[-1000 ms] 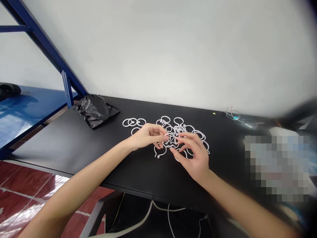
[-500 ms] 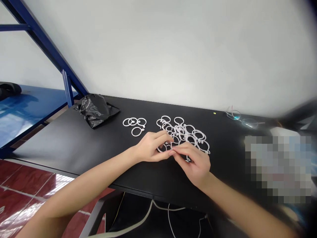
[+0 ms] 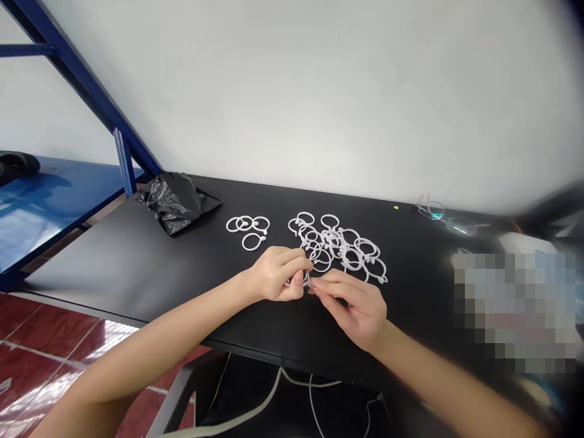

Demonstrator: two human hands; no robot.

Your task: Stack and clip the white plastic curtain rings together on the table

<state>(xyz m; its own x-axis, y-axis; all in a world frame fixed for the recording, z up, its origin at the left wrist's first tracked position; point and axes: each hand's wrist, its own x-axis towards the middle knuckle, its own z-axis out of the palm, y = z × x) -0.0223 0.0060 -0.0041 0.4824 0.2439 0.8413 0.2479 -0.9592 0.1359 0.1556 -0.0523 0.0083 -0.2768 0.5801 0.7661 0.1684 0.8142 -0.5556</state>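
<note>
My left hand point(image 3: 283, 274) is closed around a white plastic ring point(image 3: 306, 277), most of which its fingers hide. From the right, the thumb and fingertips of my right hand point(image 3: 353, 301) pinch the small end piece of that same ring. Just beyond both hands lies a loose pile of white rings point(image 3: 335, 243), each with a small knob or clip, overlapping one another. To the left, a smaller group of white rings point(image 3: 252, 242) rests on the black table point(image 3: 219, 255).
A crumpled black plastic bag point(image 3: 176, 204) lies at the table's back left. Eyeglasses point(image 3: 431, 211) sit at the back right, near a blurred-out item point(image 3: 515, 316). A white wall point(image 3: 292, 109) rises behind; cables point(image 3: 255, 407) hang below the front edge.
My left fingers have curled tighter around the ring, and its end has shifted slightly left and down. My right hand still pinches it. The piles look nearly unchanged.
</note>
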